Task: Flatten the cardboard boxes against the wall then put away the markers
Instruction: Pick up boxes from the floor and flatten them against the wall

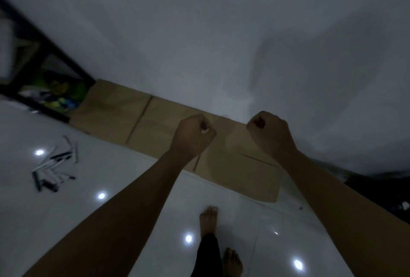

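the wall fills everything beyond the fingers, and the glossy tiled floor lies under and behind them. the cardboard boxes lie flat in a long strip on the floor where it meets the wall, directly beneath the fingers; the strip's long axis runs along the wall's foot, from the dark shelf frame far to the left of the fingers down toward the right. the left hand and right hand hang above that strip, each with fingers curled tight into a fist, pressed together and holding nothing. the markers lie in a loose heap on the floor well to the left of the left fingers, apart from the cardboard, pointing every which way, most with their long axes slanting toward the wall.

judging from this, the flattening looks about done and the markers remain. the risks: the round barrels could roll away on the slick tile if scooped carelessly, and a bare foot just behind the cardboard could slip on it or tread on a stray marker in the dim light.
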